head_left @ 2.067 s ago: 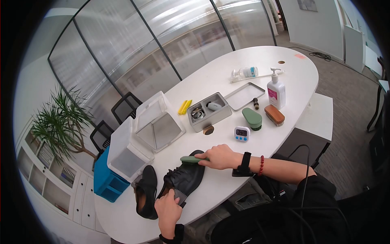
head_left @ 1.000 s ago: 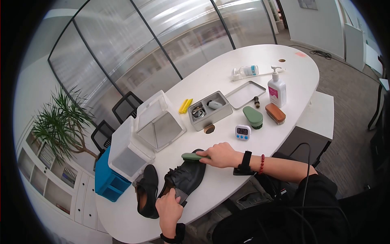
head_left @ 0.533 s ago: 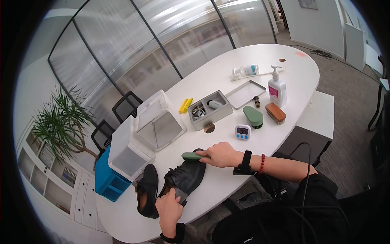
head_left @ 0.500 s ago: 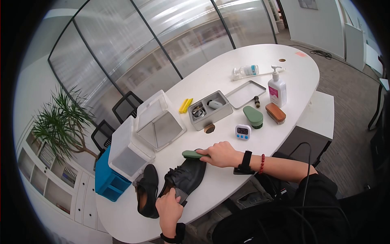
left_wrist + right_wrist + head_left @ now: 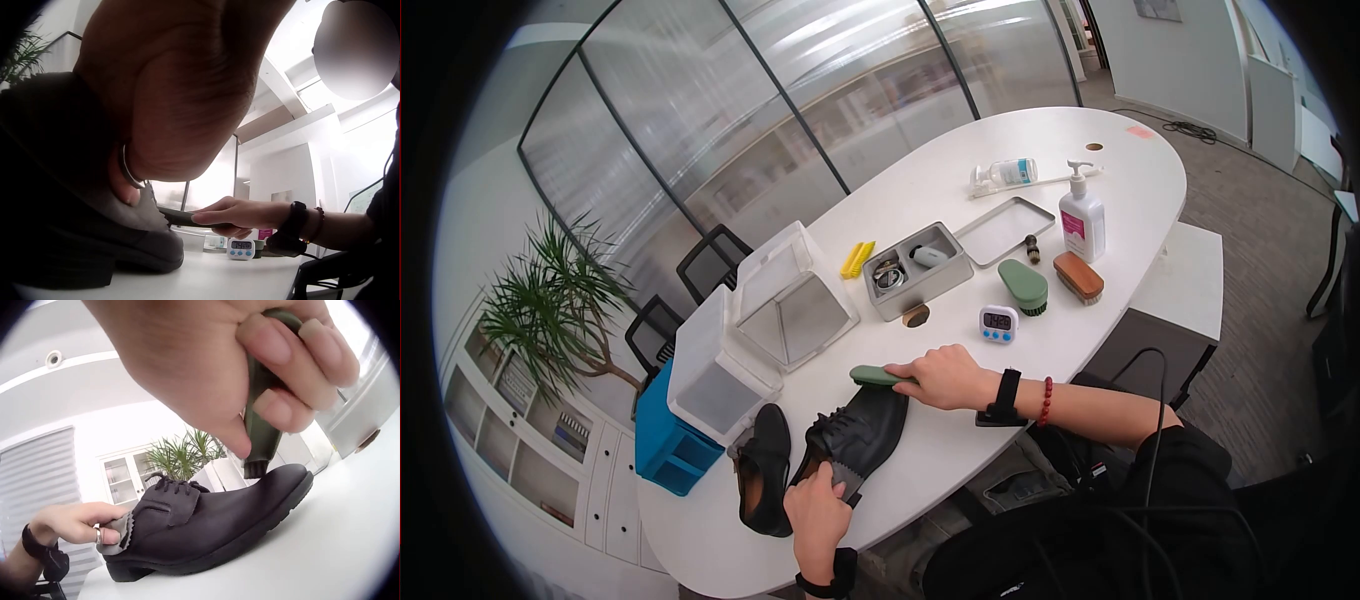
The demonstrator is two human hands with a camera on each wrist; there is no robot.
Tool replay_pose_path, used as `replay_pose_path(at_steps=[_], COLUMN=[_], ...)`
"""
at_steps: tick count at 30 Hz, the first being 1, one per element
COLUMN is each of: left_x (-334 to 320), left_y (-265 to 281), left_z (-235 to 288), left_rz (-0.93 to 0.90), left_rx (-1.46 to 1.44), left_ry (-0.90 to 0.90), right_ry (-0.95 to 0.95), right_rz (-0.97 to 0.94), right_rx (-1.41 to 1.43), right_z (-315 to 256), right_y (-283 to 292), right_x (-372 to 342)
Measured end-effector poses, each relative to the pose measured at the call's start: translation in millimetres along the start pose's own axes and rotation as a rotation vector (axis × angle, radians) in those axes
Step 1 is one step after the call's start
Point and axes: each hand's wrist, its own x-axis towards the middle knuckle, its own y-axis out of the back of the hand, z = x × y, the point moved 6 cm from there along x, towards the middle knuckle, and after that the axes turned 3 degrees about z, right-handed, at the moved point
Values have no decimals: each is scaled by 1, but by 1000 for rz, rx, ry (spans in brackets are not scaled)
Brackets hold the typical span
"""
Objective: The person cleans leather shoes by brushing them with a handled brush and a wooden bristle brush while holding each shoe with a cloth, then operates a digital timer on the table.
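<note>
A black lace-up shoe (image 5: 862, 435) stands on the white table, toe toward the far side. My left hand (image 5: 816, 512) grips its heel end, with a grey zigzag-edged cloth (image 5: 119, 535) under the fingers; a ring shows on one finger. In my right hand (image 5: 950, 379) is a green-handled brush (image 5: 874, 376), fingers curled round the handle. Its dark bristles (image 5: 255, 469) are at the toe in the right wrist view; whether they touch the leather I cannot tell. Left of this shoe lies a second black shoe (image 5: 764, 476).
Clear-fronted bins (image 5: 792, 310) and a blue organizer (image 5: 672, 440) stand at the left. Beyond the hands are a grey tin (image 5: 918, 272), yellow brush (image 5: 857, 260), timer (image 5: 998, 325), green brush (image 5: 1024, 286), brown brush (image 5: 1079, 278) and pump bottle (image 5: 1082, 222).
My right hand and the brush have shifted slightly over the shoe's toe, a little away from the laces. The left hand keeps its hold at the heel.
</note>
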Motion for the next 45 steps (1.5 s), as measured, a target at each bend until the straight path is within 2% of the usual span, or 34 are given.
replay_pose_path(at_steps=[2,5,7,8,13,17,19,20,22,24,26,27,31,34,36,37,38,40,41,43,44,45], left_x=[0,1,0,0,0,1,1,1,0,-1,0,0,1,1,1,1,1,0,1,1,1,1], left_y=[0,0,-2,-2,0,0,1,0,0,0,1,1,0,0,1,0,1,2,1,0,0,0], left_z=[0,0,-2,-2,0,0,1,1,0,0,1,1,1,1,1,1,1,2,1,1,1,1], left_rz=[2,-1,-7,-7,0,-7,-13,-13,-16,-7,3,0,4,1,-10,-23,-22,-14,-15,8,8,14], left_rx=[3,1,9,9,2,7,6,6,8,6,4,2,1,10,14,18,18,15,14,2,0,-1], left_ry=[2,5,4,3,6,9,8,7,11,6,2,5,1,2,9,16,17,10,11,-8,-7,-9], right_ry=[-31,63,188,188,28,18,86,85,23,16,23,90,112,86,64,168,169,-99,-100,110,109,117], right_rz=[29,12,-37,-36,17,40,-69,-68,-198,-195,-33,61,115,40,-151,-57,-57,-336,-337,-20,-21,37], right_rx=[-22,29,272,273,-42,-99,146,146,336,289,-2,-54,-141,-59,465,582,582,696,696,153,153,23], right_z=[-2,-8,-14,-11,-4,-12,-16,-15,-13,-9,-1,-5,-21,-22,-11,-9,1,-8,-8,-13,-12,-15], right_y=[4,-3,-10,-11,1,4,-6,-6,-5,-4,-3,2,3,-1,-15,-19,-30,-15,-20,-11,-12,-5], right_x=[-2,-3,0,0,-2,-6,-6,-4,-2,-2,-1,-3,-10,-10,0,10,12,1,-1,-2,-4,-7])
